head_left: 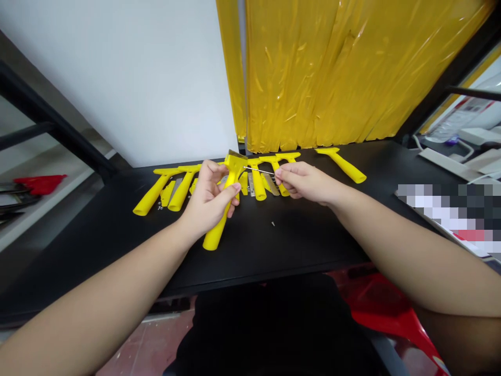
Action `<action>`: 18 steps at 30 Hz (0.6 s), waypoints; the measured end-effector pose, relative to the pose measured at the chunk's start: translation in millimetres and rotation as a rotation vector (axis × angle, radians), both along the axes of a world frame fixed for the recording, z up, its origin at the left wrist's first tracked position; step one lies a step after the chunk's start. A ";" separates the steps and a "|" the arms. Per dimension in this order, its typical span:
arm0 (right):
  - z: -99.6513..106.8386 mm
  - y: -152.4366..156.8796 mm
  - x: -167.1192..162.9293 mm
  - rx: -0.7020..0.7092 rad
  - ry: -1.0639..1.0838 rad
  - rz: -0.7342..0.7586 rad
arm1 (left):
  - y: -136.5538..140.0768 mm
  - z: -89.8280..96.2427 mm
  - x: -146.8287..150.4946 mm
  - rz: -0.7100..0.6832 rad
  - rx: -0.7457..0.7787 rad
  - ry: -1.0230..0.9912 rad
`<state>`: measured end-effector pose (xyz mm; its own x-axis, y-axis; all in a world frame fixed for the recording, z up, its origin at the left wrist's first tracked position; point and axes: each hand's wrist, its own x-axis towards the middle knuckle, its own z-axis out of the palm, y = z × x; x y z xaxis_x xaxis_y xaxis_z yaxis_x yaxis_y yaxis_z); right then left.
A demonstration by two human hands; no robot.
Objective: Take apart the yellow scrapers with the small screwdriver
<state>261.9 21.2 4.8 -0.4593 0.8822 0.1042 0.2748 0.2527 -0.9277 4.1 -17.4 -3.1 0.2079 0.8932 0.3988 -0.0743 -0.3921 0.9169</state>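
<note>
My left hand is closed around the yellow handle of a scraper, its head up and a metal blade at the top edge. Pinched in my right hand is a thin metal hex key, whose tip meets or nearly meets the right side of the scraper's head. Whether the tip sits in a screw is too small to tell. Behind my hands lies a row of yellow scraper handles, with loose metal blades and small yellow plates between them. One small screw rests on the table in front.
A black table carries all of this. Another yellow scraper handle lies apart at the right. A white panel and yellow plastic sheeting stand at the back, between black frame posts. Below the right front edge is a red stool.
</note>
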 end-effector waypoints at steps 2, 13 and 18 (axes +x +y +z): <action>1.2 -1.5 -0.7 0.261 -0.154 -0.054 | 0.0 1.7 0.6 0.001 -0.028 -0.009; 12.6 -11.7 13.4 0.276 -0.458 0.420 | 3.0 12.8 -7.1 0.027 -0.248 -0.109; 2.4 -15.7 0.5 0.281 -0.535 0.531 | 6.4 8.4 -5.4 -0.027 -0.285 -0.117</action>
<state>262.4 5.6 7.2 -0.8607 0.5052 -0.0628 0.4414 0.6791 -0.5865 -1.3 -11.0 5.3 0.2004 0.9673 0.1557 -0.1923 -0.1170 0.9743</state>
